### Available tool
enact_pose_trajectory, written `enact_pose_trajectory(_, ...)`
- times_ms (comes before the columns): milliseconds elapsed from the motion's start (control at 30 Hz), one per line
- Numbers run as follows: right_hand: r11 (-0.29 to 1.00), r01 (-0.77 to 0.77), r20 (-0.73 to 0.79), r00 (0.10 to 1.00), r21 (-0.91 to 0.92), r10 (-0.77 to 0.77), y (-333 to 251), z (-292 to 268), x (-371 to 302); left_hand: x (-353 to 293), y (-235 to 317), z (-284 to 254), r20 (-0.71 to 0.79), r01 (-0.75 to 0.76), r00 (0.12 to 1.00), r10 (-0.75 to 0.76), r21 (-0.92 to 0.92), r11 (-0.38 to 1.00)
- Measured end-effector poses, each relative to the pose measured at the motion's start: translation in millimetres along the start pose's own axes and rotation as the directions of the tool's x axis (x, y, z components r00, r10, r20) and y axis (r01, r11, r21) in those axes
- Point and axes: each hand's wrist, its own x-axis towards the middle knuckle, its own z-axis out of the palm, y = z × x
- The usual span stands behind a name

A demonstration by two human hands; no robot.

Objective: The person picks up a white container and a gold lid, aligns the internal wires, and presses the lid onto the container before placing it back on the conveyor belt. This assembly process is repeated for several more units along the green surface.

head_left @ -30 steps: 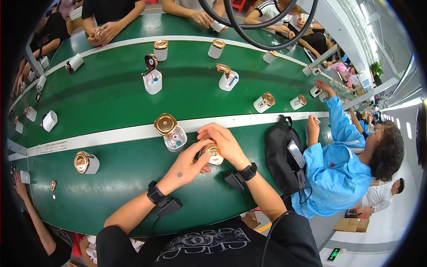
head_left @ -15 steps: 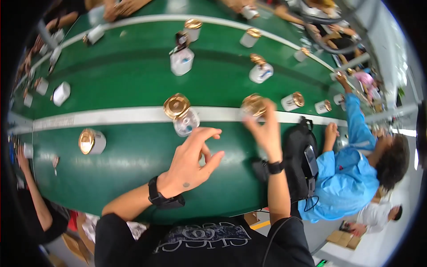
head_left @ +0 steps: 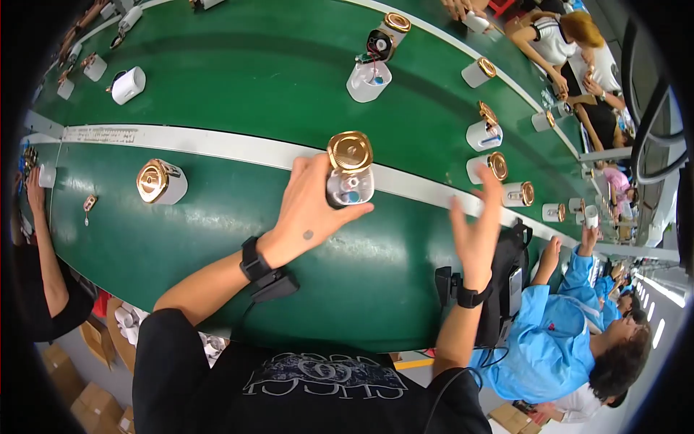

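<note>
My left hand [head_left: 300, 202] has its fingers and thumb around the left and near side of a white container [head_left: 337, 189] at the metal strip. A shiny gold lid [head_left: 351, 151] lies tipped away from the container's open top, and small parts with a blue spot show inside. To the right, my right hand [head_left: 477, 235] is open, fingers spread, holding nothing. Just beyond its fingertips stands a white container with a gold lid [head_left: 497, 166]. Farther left sits another gold-lidded white container [head_left: 163, 181] on the green table [head_left: 238, 239].
A white strip [head_left: 238, 146] runs across the table. Several more white containers stand beyond it, one with a black fan [head_left: 379, 45]. On the right are a black bag [head_left: 510, 282] and a co-worker in blue [head_left: 553, 329]. A small loose part [head_left: 89, 205] lies at left.
My left hand has closed around the open container. My right hand has let go of the gold-lidded container and drawn back with its fingers apart. The whole view has shifted.
</note>
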Motion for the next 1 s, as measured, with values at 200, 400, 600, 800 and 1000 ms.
enact_pose_trajectory(200, 0.794, 0.607, 0.429, 0.715, 0.01, -0.552, -58.9, 20.7, 44.6, -0.3, -3.6, -8.7, 0.336, -0.068, 0.937, 0.099, -0.102, 0.992)
enact_pose_trajectory(400, 0.822, 0.567, 0.596, 0.64, 0.061, -0.485, -68.0, -10.1, 53.0, 5.2, 4.6, -16.7, 0.521, -0.027, 0.85, 0.077, -0.101, 0.994)
enact_pose_trajectory(600, 0.978, 0.14, 0.912, 0.361, 0.154, -0.196, -93.6, -28.5, 101.7, -1.2, -7.1, -8.1, 0.423, -0.093, 0.893, 0.156, -0.166, 0.982)
enact_pose_trajectory(800, 0.733, -0.586, 0.901, 0.425, 0.345, -0.084, -53.3, 6.2, 62.9, -8.3, 3.2, -10.5, 0.342, -0.083, 0.93, 0.132, -0.155, 0.984)
enact_pose_trajectory(1000, 0.345, -0.86, 0.909, 0.414, 0.377, 0.039, -57.4, 12.8, 45.4, -9.1, 11.5, -16.3, 0.432, -0.015, 0.9, 0.059, -0.104, 0.995)
